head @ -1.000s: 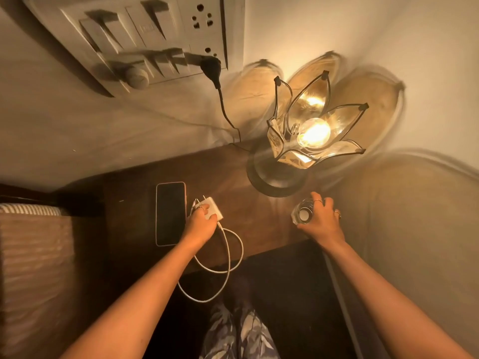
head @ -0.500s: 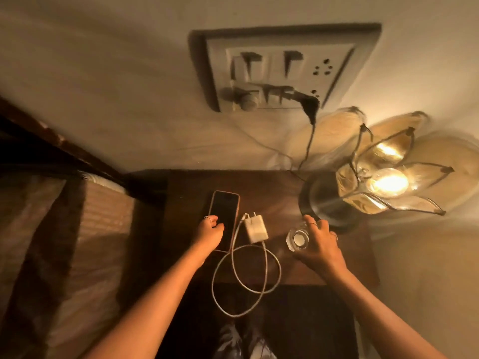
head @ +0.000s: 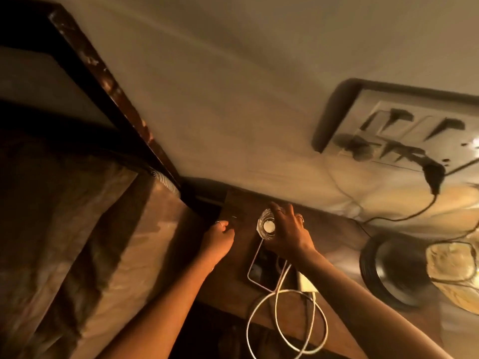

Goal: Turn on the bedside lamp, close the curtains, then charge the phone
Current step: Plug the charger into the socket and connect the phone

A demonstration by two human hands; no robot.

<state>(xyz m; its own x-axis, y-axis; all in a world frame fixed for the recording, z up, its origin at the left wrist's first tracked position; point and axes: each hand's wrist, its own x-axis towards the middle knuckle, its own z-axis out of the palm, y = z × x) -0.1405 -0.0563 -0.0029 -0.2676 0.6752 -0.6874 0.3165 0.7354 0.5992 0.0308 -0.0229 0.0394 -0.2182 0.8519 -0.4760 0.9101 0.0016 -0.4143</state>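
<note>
The phone (head: 255, 272) lies flat on the wooden bedside table (head: 233, 257), its right part hidden under my right forearm. A white charger adapter (head: 307, 283) sits beside it, and its white cable (head: 282, 327) loops over the front edge. My right hand (head: 287, 230) grips a clear bottle with a white cap (head: 267, 225), upright on the table beyond the phone. My left hand (head: 219, 237) is at the table's left rear corner with curled fingers; what they hold is unclear. The lit lamp (head: 451, 270) stands at far right on its dark round base (head: 388, 270).
A switchboard (head: 404, 130) is on the wall at upper right, with the lamp's black plug (head: 432, 174) in a socket and its cord running down. A bed with a brown cover (head: 77, 229) and a dark headboard (head: 116, 104) fill the left.
The view has swung left. My right hand carried the bottle leftward across the table, past the phone. My left hand left the phone and moved to the table's left corner.
</note>
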